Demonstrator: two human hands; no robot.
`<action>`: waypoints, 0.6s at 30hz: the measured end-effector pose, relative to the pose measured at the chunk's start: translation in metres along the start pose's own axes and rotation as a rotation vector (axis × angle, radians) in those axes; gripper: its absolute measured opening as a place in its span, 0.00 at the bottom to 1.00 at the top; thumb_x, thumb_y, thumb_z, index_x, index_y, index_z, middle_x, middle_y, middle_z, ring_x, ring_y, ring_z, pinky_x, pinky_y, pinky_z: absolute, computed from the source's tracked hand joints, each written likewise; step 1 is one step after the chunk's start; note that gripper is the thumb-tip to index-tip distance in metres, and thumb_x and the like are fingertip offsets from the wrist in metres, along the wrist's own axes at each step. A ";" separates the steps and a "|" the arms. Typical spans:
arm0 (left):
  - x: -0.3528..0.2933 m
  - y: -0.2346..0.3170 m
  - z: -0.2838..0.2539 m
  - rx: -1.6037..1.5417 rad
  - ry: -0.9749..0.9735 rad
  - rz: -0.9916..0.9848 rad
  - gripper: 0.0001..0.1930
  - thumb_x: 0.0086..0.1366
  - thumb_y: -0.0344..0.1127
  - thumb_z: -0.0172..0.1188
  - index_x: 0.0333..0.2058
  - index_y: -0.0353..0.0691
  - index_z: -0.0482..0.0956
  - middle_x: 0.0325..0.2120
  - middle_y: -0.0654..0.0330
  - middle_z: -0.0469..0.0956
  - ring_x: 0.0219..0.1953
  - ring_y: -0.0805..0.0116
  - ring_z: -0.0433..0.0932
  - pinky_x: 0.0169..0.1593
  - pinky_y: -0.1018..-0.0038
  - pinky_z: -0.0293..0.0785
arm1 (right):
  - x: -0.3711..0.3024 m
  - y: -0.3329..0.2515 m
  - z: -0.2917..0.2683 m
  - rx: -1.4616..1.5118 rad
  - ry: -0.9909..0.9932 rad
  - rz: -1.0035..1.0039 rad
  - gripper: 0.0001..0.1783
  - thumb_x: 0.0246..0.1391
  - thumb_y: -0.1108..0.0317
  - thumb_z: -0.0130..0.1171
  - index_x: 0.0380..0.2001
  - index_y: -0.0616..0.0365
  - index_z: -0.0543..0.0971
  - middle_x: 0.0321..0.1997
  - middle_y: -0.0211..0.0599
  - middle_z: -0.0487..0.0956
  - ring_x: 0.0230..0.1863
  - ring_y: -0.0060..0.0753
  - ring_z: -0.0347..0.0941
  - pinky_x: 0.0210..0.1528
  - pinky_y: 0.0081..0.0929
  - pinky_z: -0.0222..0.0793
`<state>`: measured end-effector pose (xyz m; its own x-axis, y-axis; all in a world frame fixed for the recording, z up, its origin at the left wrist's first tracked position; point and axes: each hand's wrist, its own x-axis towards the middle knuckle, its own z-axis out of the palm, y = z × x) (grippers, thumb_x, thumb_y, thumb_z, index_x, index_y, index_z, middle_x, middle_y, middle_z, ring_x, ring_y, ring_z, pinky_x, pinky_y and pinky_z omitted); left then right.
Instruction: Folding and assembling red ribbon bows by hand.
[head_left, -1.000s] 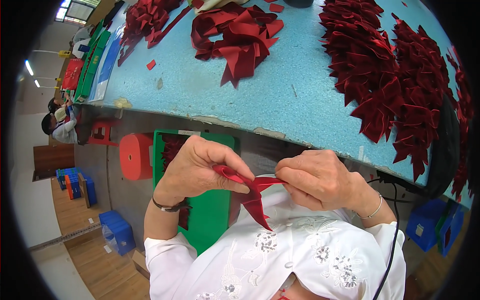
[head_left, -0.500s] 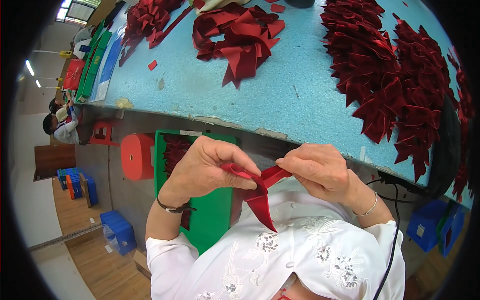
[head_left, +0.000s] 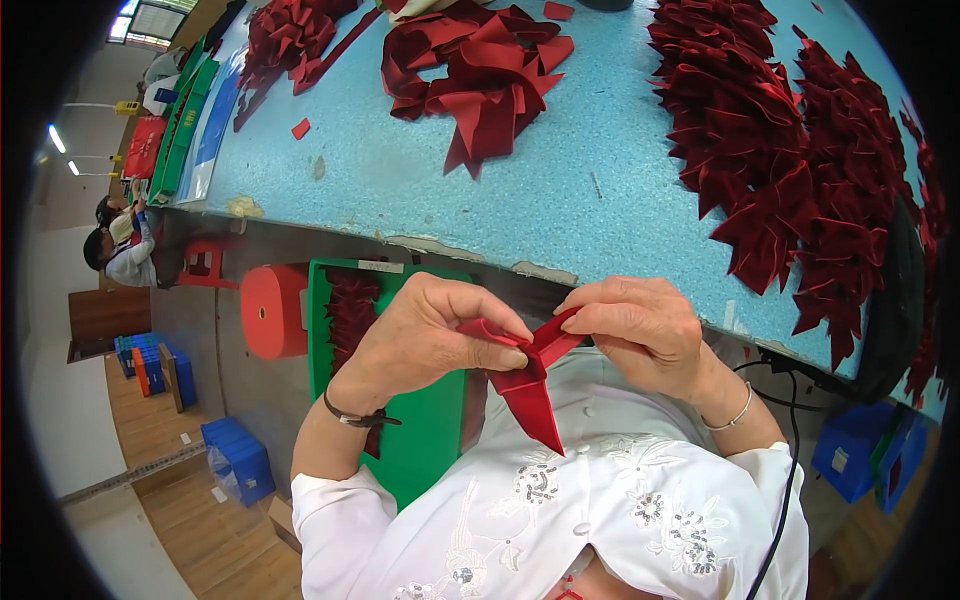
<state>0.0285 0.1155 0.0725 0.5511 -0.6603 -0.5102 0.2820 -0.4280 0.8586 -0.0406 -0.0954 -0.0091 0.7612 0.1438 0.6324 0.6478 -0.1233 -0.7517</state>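
Between my hands, in front of my white blouse, is a dark red ribbon, folded over itself with one pointed tail hanging down. My left hand pinches the fold between thumb and fingers, and a loop sticks out beside its fingertips. With thumb and forefinger, my right hand grips the ribbon's other end, held out to the right. Both hands are just off the near edge of the blue table. On it, straight ahead, lies a loose heap of red ribbon strips.
Rows of finished-looking red bows cover the table's right side. More ribbon lies at the far left. Below the table stand a green crate holding bows and a red stool. A black cable hangs at my right.
My right hand has tilted slightly while still gripping the ribbon end. The fold in my left hand has turned a little, and the hanging tail has swung slightly right.
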 end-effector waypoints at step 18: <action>-0.004 -0.001 -0.002 -0.184 -0.034 -0.094 0.10 0.52 0.24 0.64 0.35 0.29 0.80 0.26 0.62 0.80 0.29 0.79 0.75 0.37 0.83 0.71 | -0.004 -0.006 -0.002 -0.070 -0.106 0.131 0.11 0.43 0.87 0.48 0.31 0.65 0.74 0.29 0.41 0.78 0.23 0.30 0.75 0.25 0.21 0.70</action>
<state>0.0274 0.1195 0.0734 0.4895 -0.6443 -0.5876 0.4714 -0.3714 0.7999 -0.0478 -0.0975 -0.0064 0.8343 0.2246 0.5035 0.5464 -0.2152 -0.8094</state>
